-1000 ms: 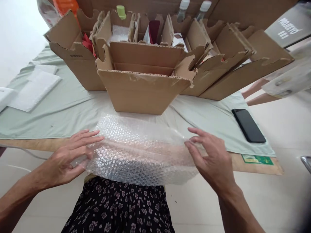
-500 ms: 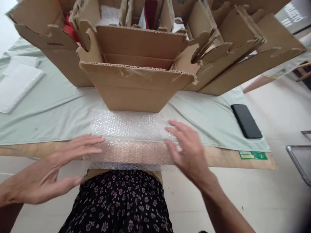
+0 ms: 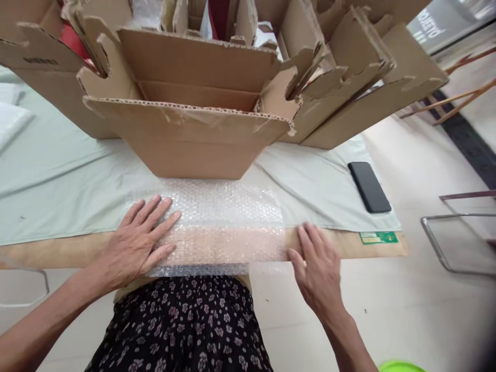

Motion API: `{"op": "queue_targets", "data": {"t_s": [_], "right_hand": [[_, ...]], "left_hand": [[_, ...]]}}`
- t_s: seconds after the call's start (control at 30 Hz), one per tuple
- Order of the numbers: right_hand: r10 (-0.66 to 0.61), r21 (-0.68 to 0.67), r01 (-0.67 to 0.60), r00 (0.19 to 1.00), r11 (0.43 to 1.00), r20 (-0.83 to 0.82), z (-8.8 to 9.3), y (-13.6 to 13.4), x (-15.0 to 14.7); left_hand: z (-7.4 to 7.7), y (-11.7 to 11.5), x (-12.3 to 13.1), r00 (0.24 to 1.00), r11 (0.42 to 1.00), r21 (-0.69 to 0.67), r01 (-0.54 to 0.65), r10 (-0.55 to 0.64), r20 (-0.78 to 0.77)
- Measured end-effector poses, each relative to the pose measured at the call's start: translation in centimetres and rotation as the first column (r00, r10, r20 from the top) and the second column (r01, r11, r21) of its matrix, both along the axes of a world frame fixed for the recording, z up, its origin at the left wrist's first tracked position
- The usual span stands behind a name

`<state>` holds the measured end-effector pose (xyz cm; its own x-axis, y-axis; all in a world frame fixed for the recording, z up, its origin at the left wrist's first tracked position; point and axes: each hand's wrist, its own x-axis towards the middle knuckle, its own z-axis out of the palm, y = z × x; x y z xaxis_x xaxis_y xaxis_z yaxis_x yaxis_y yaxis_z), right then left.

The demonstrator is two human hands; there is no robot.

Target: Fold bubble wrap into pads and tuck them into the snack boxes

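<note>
A clear sheet of bubble wrap (image 3: 228, 217) lies over the front edge of the table, its near edge hanging slightly past the wood. My left hand (image 3: 145, 235) rests flat on the left part of the sheet, fingers spread. Just right of the sheet, my right hand (image 3: 318, 263) is at the wooden edge, thumb apart from the fingers, holding nothing. Right behind the wrap stands an open cardboard box (image 3: 197, 144).
More cardboard boxes (image 3: 356, 113) with items inside line the back. A black phone (image 3: 369, 187) lies on the green cloth (image 3: 70, 181) at the right. White folded wrap (image 3: 11, 121) is at the far left. A metal frame (image 3: 437, 245) stands right of the table.
My left hand has come down flat onto the bubble wrap. My right hand has moved off the wrap to the right. The view has shifted rightward.
</note>
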<state>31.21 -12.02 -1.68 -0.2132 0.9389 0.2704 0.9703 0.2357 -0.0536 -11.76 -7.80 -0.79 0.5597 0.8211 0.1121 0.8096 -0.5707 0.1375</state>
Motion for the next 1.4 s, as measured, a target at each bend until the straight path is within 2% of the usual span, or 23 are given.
{"op": "queue_targets", "data": {"t_s": [0.07, 0.17, 0.27, 0.4, 0.47, 0.57, 0.67, 0.77, 0.83, 0.9, 0.97, 1.07, 1.13, 1.23, 1.3, 1.4], "right_hand": [[-0.014, 0.087, 0.019, 0.999, 0.996, -0.049, 0.0, -2.5, 1.1], [0.077, 0.123, -0.072, 0.996, 0.99, -0.035, -0.6, -4.6, 0.7], [0.138, 0.15, -0.14, 0.99, 0.979, 0.02, -1.2, -4.2, -0.3], [0.219, 0.21, -0.214, 0.976, 0.954, 0.001, -0.9, -1.9, -0.7], [0.286, 0.228, -0.263, 0.955, 0.937, -0.077, -0.2, -0.9, -0.8], [0.37, 0.237, -0.306, 0.879, 0.922, -0.302, 0.9, 0.0, -1.0], [0.348, 0.177, -0.301, 0.772, 0.937, -0.532, 2.2, 0.5, -1.4], [0.266, 0.124, -0.25, 0.686, 0.96, -0.677, 3.3, 0.8, -1.9], [0.2, 0.116, -0.17, 0.662, 0.979, -0.722, 3.9, 1.2, -2.2], [0.134, 0.117, -0.07, 0.665, 0.991, -0.734, 4.1, 1.8, -2.5], [0.08, 0.115, 0.007, 0.679, 0.993, -0.73, 3.9, 2.7, -2.8], [0.033, 0.082, 0.035, 0.713, 0.996, -0.7, 3.0, 4.6, -3.1], [0.023, 0.076, 0.033, 0.77, 0.997, -0.638, 2.3, 5.8, -3.2], [0.036, 0.099, 0.014, 0.872, 0.995, -0.488, 1.3, 7.1, -2.8], [0.051, 0.093, -0.014, 0.913, 0.996, -0.406, 0.8, 7.5, -2.3], [0.065, 0.048, -0.052, 0.941, 0.997, -0.333, 0.4, 7.9, -1.6]], "left_hand": [[0.2, 0.0, -0.1, 0.999, 1.0, -0.015, -0.004, 0.005, 0.033], [1.0, -0.7, -0.3, 0.995, 0.998, -0.062, 0.021, -0.015, 0.097], [2.2, -2.3, -0.7, 0.987, 0.995, -0.059, 0.083, -0.074, 0.142], [3.3, -4.8, -1.9, 0.988, 0.991, -0.046, 0.125, -0.12, 0.096], [3.0, -5.7, -2.5, 0.992, 0.994, -0.042, 0.102, -0.098, 0.081], [2.1, -6.0, -3.0, 0.991, 0.999, 0.014, 0.039, -0.04, 0.126], [1.7, -5.8, -2.6, 0.966, 0.993, 0.107, -0.049, 0.02, 0.256], [2.9, -5.8, -2.0, 0.917, 0.994, 0.087, -0.07, 0.029, 0.397], [4.2, -6.0, -1.8, 0.867, 0.993, 0.026, -0.117, 0.089, 0.49], [5.4, -6.0, -1.9, 0.821, 0.969, -0.052, -0.242, 0.233, 0.522], [6.1, -5.5, -1.9, 0.781, 0.907, -0.11, -0.407, 0.408, 0.473], [5.8, -3.4, -1.6, 0.715, 0.813, -0.151, -0.562, 0.569, 0.406], [5.1, -1.5, -1.3, 0.699, 0.794, -0.173, -0.582, 0.598, 0.391], [4.0, 0.6, -1.2, 0.731, 0.787, -0.131, -0.603, 0.61, 0.306], [3.5, 1.1, -1.6, 0.736, 0.775, -0.084, -0.626, 0.623, 0.263], [3.5, 0.4, -2.4, 0.699, 0.73, -0.088, -0.678, 0.677, 0.232]]}}
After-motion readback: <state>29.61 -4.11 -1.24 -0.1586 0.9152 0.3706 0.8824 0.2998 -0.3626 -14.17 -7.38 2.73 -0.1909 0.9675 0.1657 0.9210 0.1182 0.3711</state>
